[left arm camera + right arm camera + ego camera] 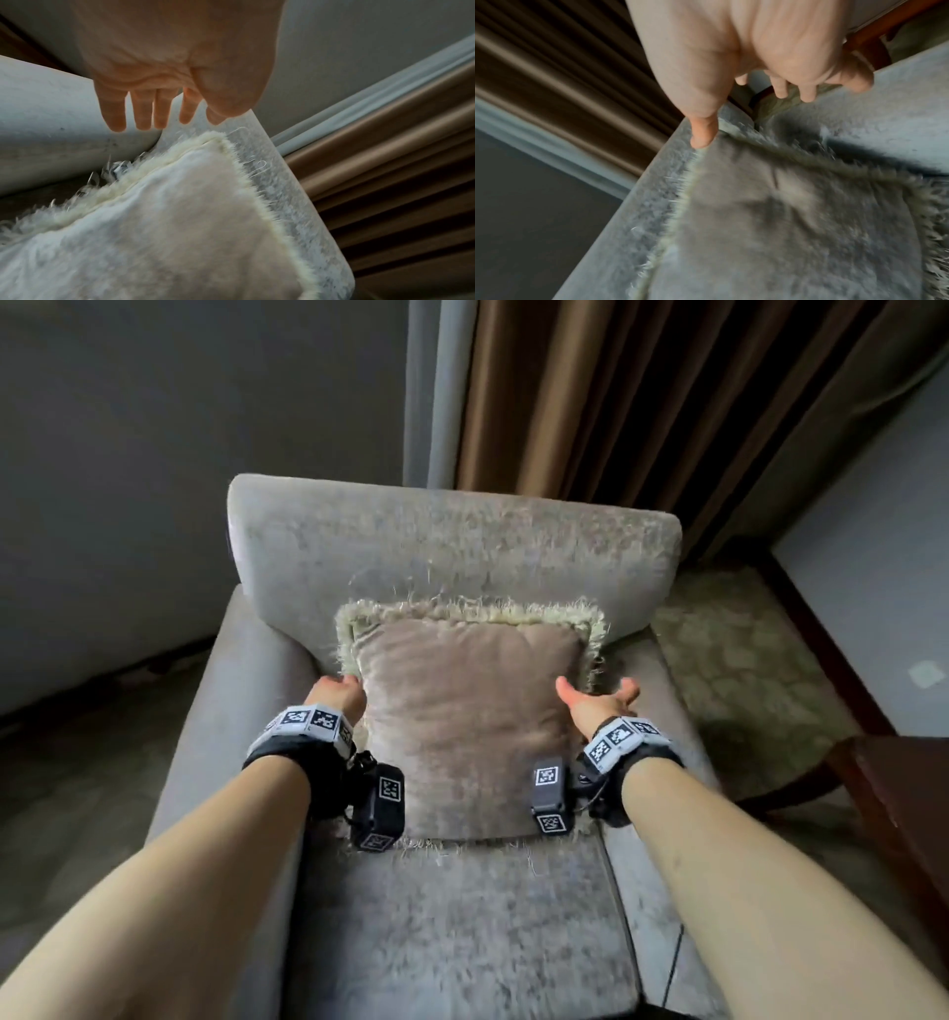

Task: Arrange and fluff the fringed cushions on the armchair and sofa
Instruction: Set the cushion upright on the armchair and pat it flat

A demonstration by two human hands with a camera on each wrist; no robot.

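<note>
Velvet-like taupe with a pale shaggy fringe, the cushion [470, 721] leans against the armchair [457, 546] backrest, its lower edge on the seat and its face tilted up toward the viewer. It looks a little taller than wide, so its long axis runs from the seat up the backrest.

Both hands flank the cushion at about mid-height. The left hand [336, 693] is at the cushion's left edge, touching or just beside it; the left wrist view shows its fingers [144, 109] straight and relaxed, gripping nothing. The right hand [595, 698] hovers just off the cushion's right edge, palm turned inward and fingers spread, also holding nothing.

The cushion lies between the two palms, so a squeeze or pat inward from both sides seems the likely fluffing move. The left hand looks nearer to the cushion than the right.
</note>
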